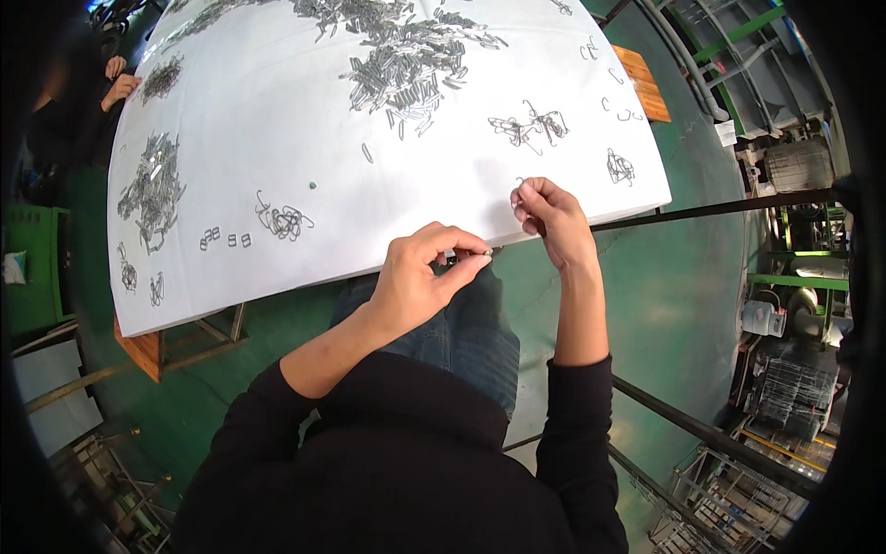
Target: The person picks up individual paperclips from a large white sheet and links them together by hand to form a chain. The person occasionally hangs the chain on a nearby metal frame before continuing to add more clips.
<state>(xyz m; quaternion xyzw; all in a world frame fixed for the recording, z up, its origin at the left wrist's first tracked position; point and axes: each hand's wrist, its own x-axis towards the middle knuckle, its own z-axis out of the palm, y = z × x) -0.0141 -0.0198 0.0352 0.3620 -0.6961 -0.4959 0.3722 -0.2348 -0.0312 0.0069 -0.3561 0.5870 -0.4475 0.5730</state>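
Observation:
My left hand (420, 277) is at the table's near edge, thumb and forefinger pinched on a small metal piece (488, 252) whose kind is too small to tell. To its right, my right hand (558, 222) is closed, with the curved end of a thin wire hook (520, 180) showing above the fingertips; the fingers hide the rest. Beyond the right hand, a loose bunch of wire hooks (531, 127) lies on the white tabletop (415, 194). Another tangle of hooks (284, 220) lies left of my left hand, beside several small wire loops (238, 241).
A large heap of narrow metal loops (406, 74) covers the table's far middle, with another heap (155, 189) at left. Smaller hook piles (620, 167) lie at right. A co-worker's hand (120, 90) rests at the far left edge. Metal racks and bars (794, 388) stand at right.

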